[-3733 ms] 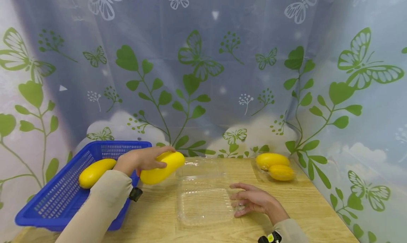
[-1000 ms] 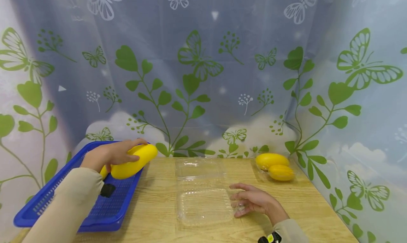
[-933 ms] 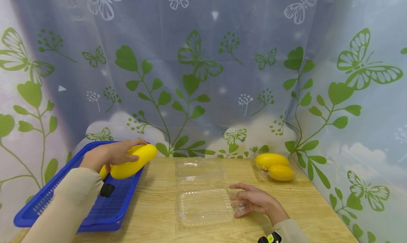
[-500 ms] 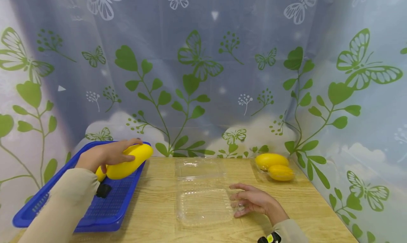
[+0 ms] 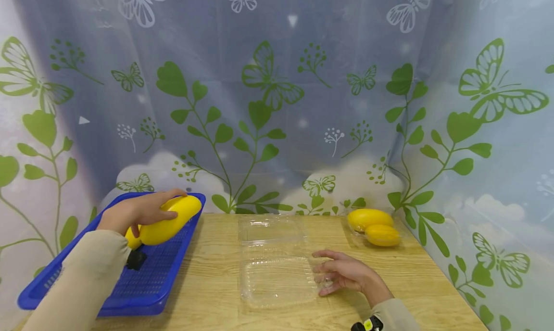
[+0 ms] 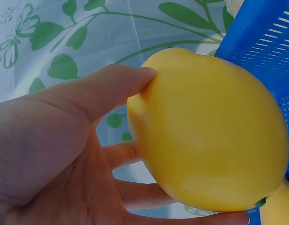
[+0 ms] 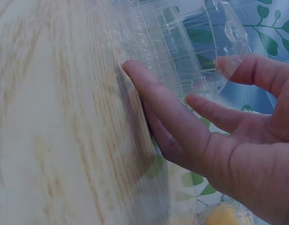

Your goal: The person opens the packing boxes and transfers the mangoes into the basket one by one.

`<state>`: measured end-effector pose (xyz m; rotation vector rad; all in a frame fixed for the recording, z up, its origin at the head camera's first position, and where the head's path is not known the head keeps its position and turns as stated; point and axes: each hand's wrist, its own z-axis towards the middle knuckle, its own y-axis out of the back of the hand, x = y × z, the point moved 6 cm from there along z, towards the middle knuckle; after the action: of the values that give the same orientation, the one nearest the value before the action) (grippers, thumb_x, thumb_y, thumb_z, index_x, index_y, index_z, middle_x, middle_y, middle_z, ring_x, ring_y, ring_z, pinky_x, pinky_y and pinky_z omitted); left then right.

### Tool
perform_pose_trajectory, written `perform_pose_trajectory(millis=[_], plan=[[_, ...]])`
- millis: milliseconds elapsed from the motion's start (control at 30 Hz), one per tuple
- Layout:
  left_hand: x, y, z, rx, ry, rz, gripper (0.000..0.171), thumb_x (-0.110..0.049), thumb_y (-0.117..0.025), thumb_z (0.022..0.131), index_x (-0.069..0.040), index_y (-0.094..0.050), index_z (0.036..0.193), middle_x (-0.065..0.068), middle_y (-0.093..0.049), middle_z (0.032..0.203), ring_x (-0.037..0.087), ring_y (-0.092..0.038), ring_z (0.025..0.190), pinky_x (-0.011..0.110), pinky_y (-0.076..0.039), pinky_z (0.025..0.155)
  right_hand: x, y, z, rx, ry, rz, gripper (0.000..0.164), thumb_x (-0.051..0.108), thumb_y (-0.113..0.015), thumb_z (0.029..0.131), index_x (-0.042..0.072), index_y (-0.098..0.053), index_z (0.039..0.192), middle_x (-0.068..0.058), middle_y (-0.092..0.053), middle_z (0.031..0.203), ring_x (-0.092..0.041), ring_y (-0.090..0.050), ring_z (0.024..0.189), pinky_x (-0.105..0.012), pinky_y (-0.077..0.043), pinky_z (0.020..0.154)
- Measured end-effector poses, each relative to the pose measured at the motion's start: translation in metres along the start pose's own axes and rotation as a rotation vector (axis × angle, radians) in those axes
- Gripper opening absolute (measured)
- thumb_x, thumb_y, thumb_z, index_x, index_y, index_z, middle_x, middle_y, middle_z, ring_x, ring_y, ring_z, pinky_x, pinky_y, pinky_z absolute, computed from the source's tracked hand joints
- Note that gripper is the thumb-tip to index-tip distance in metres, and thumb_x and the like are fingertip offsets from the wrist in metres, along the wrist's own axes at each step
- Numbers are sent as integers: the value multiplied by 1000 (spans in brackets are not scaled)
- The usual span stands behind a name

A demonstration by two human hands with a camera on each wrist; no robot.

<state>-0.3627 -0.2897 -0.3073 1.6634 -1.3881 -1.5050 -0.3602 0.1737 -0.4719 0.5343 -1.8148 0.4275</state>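
Observation:
My left hand (image 5: 143, 210) grips a yellow mango (image 5: 175, 220) over the far right part of a blue plastic basket (image 5: 162, 295). The left wrist view shows the thumb on one side of the mango and the fingers along the other. A second mango (image 5: 133, 237) lies in the basket, mostly hidden behind the hand and the held mango. My right hand (image 5: 346, 273) rests at the right edge of an unfolded clear plastic clamshell box (image 5: 279, 280). Its fingers are relaxed and its fingertips are right at the rim in the right wrist view.
At the back right of the wooden table (image 5: 207, 283), another clear box (image 5: 352, 235) holds two yellow fruits (image 5: 370, 220). A printed butterfly-and-leaf curtain (image 5: 277, 129) encloses the back and both sides.
The left hand has carried the mango leftward from beside the clear box to above the basket, and still drifts slightly left. The right hand and clamshell box have stayed put.

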Motion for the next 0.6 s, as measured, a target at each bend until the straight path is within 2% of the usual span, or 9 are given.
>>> perform_pose_trajectory(millis=[267, 600], plan=[[7, -1, 2, 6, 20, -4, 70, -33, -58, 106, -22, -18, 163, 37, -11, 163, 55, -60, 111, 47, -62, 55, 1, -1, -2, -1, 0, -1, 66, 11, -52, 105, -5, -21, 160, -40, -43, 149, -34, -67, 118, -51, -64, 85], [24, -3, 6, 20, 52, -50, 72, -36, -58, 105, -20, -17, 162, 40, -12, 161, 62, -52, 119, 49, -63, 59, 1, -1, -1, 13, 4, 9, 66, 11, -52, 105, -5, -20, 160, -40, -41, 150, -30, -69, 113, -50, -64, 85]])
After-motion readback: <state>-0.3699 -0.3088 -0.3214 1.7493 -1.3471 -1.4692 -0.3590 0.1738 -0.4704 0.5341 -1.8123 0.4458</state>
